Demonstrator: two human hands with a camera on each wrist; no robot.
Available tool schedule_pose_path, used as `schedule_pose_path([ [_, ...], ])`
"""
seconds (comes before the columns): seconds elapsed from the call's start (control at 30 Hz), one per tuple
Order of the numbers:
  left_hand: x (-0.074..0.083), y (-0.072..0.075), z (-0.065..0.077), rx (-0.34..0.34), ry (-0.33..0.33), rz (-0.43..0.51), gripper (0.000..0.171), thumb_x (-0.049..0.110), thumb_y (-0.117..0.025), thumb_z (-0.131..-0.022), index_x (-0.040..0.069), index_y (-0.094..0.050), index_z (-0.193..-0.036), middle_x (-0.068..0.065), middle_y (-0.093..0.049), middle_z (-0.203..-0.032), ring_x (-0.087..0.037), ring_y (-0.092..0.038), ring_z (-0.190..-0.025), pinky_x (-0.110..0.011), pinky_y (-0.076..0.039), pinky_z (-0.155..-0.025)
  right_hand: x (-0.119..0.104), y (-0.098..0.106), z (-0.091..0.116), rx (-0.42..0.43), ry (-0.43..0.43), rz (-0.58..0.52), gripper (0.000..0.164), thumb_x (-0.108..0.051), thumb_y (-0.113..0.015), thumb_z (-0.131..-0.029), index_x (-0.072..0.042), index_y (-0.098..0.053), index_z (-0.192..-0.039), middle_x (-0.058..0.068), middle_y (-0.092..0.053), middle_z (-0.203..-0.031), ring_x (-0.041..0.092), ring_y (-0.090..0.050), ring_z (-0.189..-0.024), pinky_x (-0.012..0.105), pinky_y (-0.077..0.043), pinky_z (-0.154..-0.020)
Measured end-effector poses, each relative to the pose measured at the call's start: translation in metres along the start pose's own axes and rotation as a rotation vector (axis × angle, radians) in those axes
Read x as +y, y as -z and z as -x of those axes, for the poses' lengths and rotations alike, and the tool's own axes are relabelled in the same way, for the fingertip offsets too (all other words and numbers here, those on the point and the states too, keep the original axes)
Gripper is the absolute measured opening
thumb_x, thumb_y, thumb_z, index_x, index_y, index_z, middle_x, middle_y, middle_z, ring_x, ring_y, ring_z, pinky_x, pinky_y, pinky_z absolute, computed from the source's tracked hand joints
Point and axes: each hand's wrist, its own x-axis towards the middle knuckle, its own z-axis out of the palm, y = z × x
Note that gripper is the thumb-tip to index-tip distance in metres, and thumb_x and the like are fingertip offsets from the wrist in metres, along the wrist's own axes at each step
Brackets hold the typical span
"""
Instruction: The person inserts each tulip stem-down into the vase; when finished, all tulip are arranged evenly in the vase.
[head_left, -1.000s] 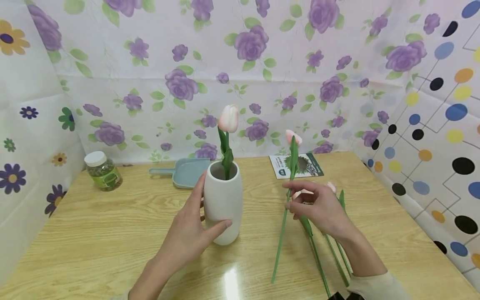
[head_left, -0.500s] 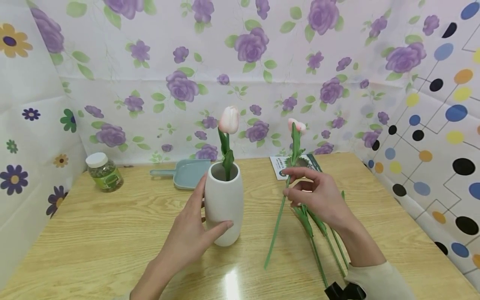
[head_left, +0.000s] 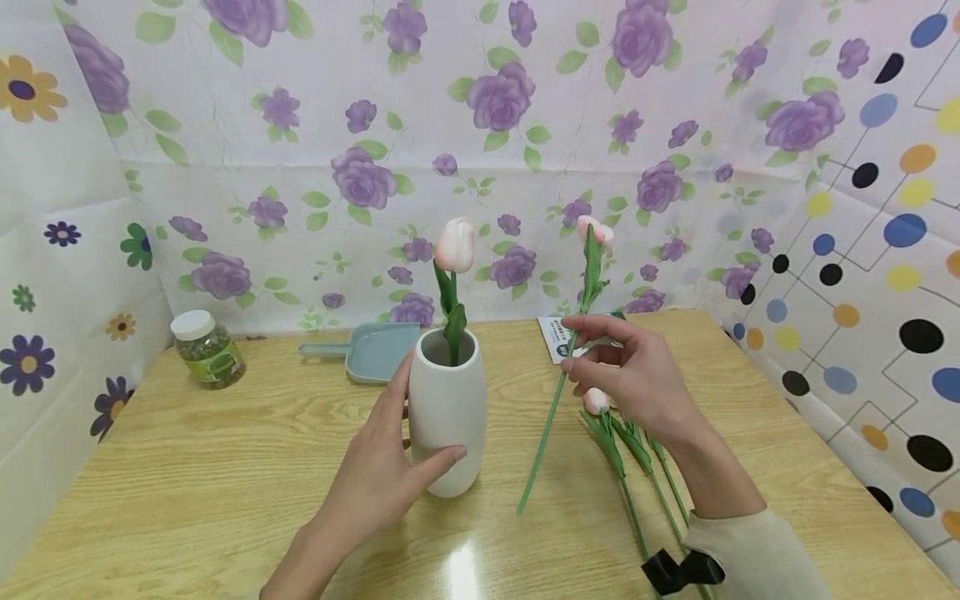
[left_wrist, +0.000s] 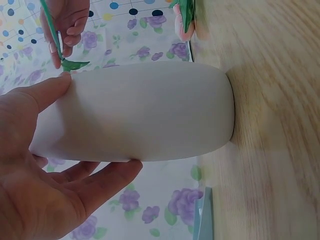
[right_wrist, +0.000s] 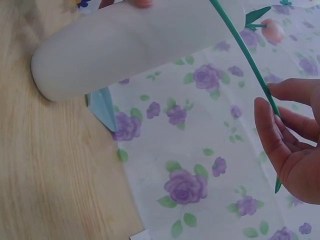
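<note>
A white vase (head_left: 447, 417) stands upright on the wooden table, with one pale pink tulip (head_left: 455, 246) in its mouth. My left hand (head_left: 382, 467) grips the vase from its left side, thumb across the front and fingers behind. To the right of the vase, my right hand (head_left: 637, 371) pinches the green stem of another artificial tulip (head_left: 547, 433) between thumb and fingers. That tulip's pink bloom points up and its stem slants down to the left, apart from the vase. Below the right hand several more tulips (head_left: 622, 467) lie on the table, partly hidden by the wrist.
A blue-grey dustpan (head_left: 382, 352) lies behind the vase. Left of it stands a jar (head_left: 207, 350) with a white lid. A printed card (head_left: 557, 337) lies at the back, partly covered by the right hand. Patterned cloth (head_left: 300, 167) walls surround the table (head_left: 262, 467).
My right hand has lifted the held tulip higher, and its stem's lower end has swung left toward the vase. The left hand stays on the vase. Another bloom now shows below the right hand.
</note>
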Motion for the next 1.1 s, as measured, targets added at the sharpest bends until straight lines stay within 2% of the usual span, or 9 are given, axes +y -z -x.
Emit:
schedule_pose_path([
  [0.2,0.0,-0.001,0.0,0.002,0.001,-0.014,0.119,0.031,-0.09,-0.086,0.034,-0.007,-0.171,-0.005,-0.042,-0.163,-0.032,-0.06,-0.134,-0.05,-0.062,-0.091,-0.007,0.001,-0.005,0.018,0.024,-0.031,0.048,0.0,-0.076,-0.094,-0.002,-0.064,-0.141,0.006,-0.059,-0.105,0.016,-0.071,-0.075,0.037,-0.065,-0.07],
  [0.4,0.0,-0.001,0.001,0.014,-0.009,-0.034,0.117,0.033,-0.09,-0.087,0.031,-0.008,-0.171,-0.005,-0.043,-0.163,-0.03,-0.06,-0.134,-0.048,-0.061,-0.089,-0.011,0.001,-0.009,0.033,0.052,-0.099,0.05,0.004,-0.075,-0.094,-0.002,-0.063,-0.142,0.009,-0.057,-0.105,0.013,-0.071,-0.075,0.034,-0.065,-0.069],
  [0.7,0.0,-0.004,0.003,0.034,-0.026,-0.076,0.118,0.033,-0.09,-0.087,0.028,-0.008,-0.171,-0.008,-0.042,-0.164,-0.033,-0.06,-0.135,-0.058,-0.059,-0.096,-0.019,0.0,-0.016,0.117,0.051,-0.099,0.049,0.001,-0.075,-0.094,-0.005,-0.064,-0.141,0.005,-0.057,-0.111,0.012,-0.071,-0.071,0.031,-0.065,-0.07],
  [0.9,0.0,-0.005,0.003,0.046,-0.042,-0.083,0.118,0.031,-0.09,-0.086,0.027,-0.008,-0.171,-0.009,-0.044,-0.162,-0.032,-0.06,-0.133,-0.059,-0.058,-0.095,-0.025,0.002,-0.023,0.152,0.091,-0.142,0.048,0.001,-0.075,-0.093,-0.006,-0.065,-0.14,0.007,-0.058,-0.11,0.013,-0.072,-0.069,0.029,-0.064,-0.069],
  [1.1,0.001,-0.004,0.003,0.047,-0.035,-0.084,0.118,0.032,-0.09,-0.086,0.026,-0.009,-0.171,-0.008,-0.045,-0.161,-0.032,-0.06,-0.134,-0.06,-0.057,-0.097,-0.03,0.0,-0.029,0.177,0.085,-0.177,0.047,-0.002,-0.077,-0.094,-0.006,-0.066,-0.139,0.01,-0.058,-0.107,0.012,-0.072,-0.069,0.028,-0.064,-0.068],
])
